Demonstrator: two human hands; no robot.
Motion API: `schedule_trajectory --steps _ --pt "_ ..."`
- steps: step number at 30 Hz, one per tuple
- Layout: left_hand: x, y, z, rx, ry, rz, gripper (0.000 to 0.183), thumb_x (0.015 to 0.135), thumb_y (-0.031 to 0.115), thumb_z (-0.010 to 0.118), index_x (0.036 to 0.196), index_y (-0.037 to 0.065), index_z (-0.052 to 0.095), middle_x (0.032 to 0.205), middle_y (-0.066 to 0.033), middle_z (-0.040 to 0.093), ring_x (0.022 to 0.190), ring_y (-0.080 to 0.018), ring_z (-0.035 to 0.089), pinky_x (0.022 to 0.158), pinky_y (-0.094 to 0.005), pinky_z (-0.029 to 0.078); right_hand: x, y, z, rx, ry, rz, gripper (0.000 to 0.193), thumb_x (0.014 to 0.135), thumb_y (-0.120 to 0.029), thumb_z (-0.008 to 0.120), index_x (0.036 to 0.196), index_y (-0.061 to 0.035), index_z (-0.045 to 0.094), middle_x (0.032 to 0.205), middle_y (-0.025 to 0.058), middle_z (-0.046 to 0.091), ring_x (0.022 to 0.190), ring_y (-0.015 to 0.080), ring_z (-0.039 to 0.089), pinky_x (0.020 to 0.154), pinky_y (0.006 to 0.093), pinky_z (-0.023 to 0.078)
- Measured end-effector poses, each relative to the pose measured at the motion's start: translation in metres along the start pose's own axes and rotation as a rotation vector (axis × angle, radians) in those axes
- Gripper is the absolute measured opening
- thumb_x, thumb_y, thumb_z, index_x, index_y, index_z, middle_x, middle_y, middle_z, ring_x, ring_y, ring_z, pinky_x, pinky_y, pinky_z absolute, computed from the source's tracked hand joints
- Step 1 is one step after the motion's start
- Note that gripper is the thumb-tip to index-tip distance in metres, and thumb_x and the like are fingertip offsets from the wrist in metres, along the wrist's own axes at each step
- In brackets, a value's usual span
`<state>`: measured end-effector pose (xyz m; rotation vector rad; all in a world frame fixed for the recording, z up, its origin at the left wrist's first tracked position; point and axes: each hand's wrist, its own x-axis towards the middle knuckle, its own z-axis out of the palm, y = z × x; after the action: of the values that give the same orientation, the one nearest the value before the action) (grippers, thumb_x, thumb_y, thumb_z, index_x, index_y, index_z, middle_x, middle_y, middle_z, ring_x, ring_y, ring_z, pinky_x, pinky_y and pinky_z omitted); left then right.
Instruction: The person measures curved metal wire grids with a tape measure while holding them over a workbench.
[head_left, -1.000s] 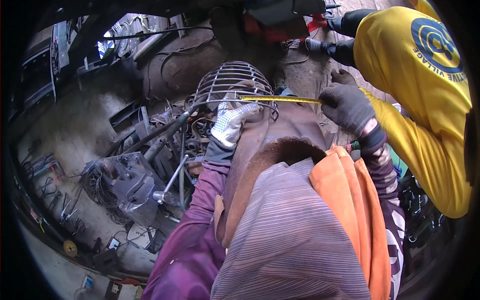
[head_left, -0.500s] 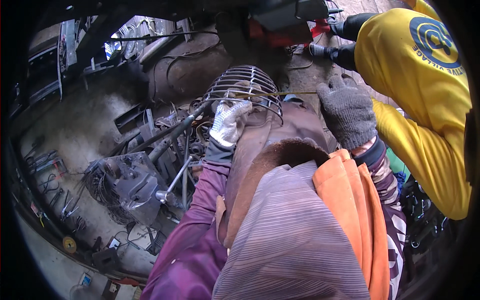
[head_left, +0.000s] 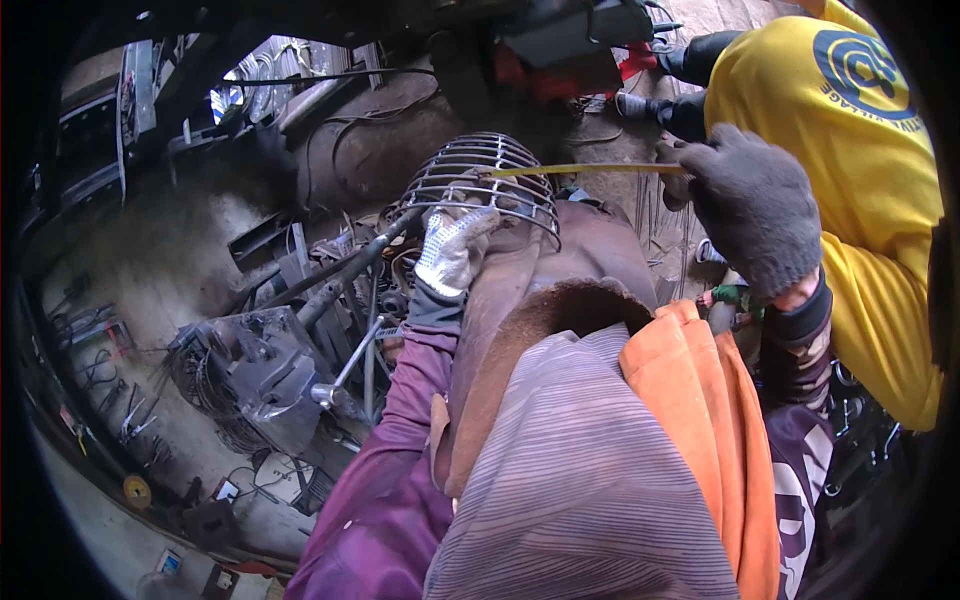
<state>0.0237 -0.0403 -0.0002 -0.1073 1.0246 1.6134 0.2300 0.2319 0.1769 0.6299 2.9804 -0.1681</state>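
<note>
A dome-shaped cage of dark metal rods [head_left: 520,150] is in front of me, above a brown, leather-looking cover [head_left: 590,240]. My left hand [head_left: 450,250], in a white dotted glove, is closed at the cage's near left side, its fingers partly hidden by the rods. From the cage a thin yellow measuring tape [head_left: 600,168] runs out to the right. Its other end meets my right hand [head_left: 755,205], in a dark grey knitted glove, with thumb and fingers closed around it. Whether the left fingers also pin the tape is hard to make out.
A co-worker in a yellow shirt [head_left: 790,90] bends close at the right. Metal scraps and a grey metal block [head_left: 265,375] with a T-handled bar stand at left, with tools [head_left: 135,410] on the floor. Striped cloth [head_left: 580,470] and orange cloth [head_left: 700,400] hang below.
My right hand has moved right and slightly up, drawing out a longer stretch of tape. The left hand stays at the cage, which has shifted only slightly left.
</note>
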Motion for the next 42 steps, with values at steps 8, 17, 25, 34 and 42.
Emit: schedule_trajectory --steps 8,17,25,34,42 --pt "0.002 0.008 -0.033 -0.494 -0.074 -0.163 0.014 0.094 -0.006 0.055 0.103 0.003 0.059 0.085 -0.0008 0.055 0.074 -0.0071 0.055 0.082 -0.0249 0.048 -0.069 0.013 0.07 0.396 -0.035 0.196 0.014 0.082 -0.016 0.07 0.096 -0.0135 0.068 0.088 0.0105 0.062 0.084 0.0333 0.065 0.071 0.0437 0.051" --pt "0.008 0.01 -0.01 -0.462 -0.08 -0.026 0.049 0.093 0.006 0.056 0.141 0.0 0.047 0.133 -0.0195 0.059 0.119 -0.0277 0.059 0.117 -0.0517 0.033 -0.083 0.003 0.085 0.46 -0.119 0.224 0.013 0.082 -0.017 0.068 0.094 -0.0116 0.068 0.088 0.0114 0.062 0.085 0.0332 0.064 0.071 0.0441 0.051" --pt "0.01 0.01 0.01 -0.326 -0.14 0.089 0.05 0.09 0.005 0.054 0.139 0.001 0.049 0.14 -0.0223 0.053 0.133 -0.0325 0.049 0.12 -0.053 0.027 -0.055 -0.013 0.094 0.531 -0.133 0.158 0.016 0.083 -0.018 0.066 0.097 -0.012 0.067 0.092 0.0115 0.064 0.089 0.0345 0.065 0.074 0.0448 0.051" --pt "0.012 0.014 0.014 -0.384 -0.131 0.087 0.052 0.084 0.005 0.058 0.136 -0.002 0.052 0.139 -0.023 0.054 0.132 -0.0353 0.05 0.117 -0.0495 0.034 -0.06 -0.023 0.114 0.613 -0.15 0.217 0.02 0.082 -0.024 0.068 0.1 -0.0129 0.068 0.095 0.0109 0.064 0.091 0.0342 0.065 0.078 0.0461 0.051" --pt "0.014 0.012 0.008 -0.356 -0.072 0.097 0.055 0.082 0.009 0.062 0.135 -0.002 0.054 0.137 -0.0228 0.057 0.128 -0.037 0.054 0.115 -0.0533 0.036 -0.061 -0.023 0.119 0.613 -0.129 0.199 0.021 0.082 -0.024 0.068 0.1 -0.013 0.067 0.093 0.0109 0.064 0.09 0.0345 0.065 0.077 0.0469 0.05"
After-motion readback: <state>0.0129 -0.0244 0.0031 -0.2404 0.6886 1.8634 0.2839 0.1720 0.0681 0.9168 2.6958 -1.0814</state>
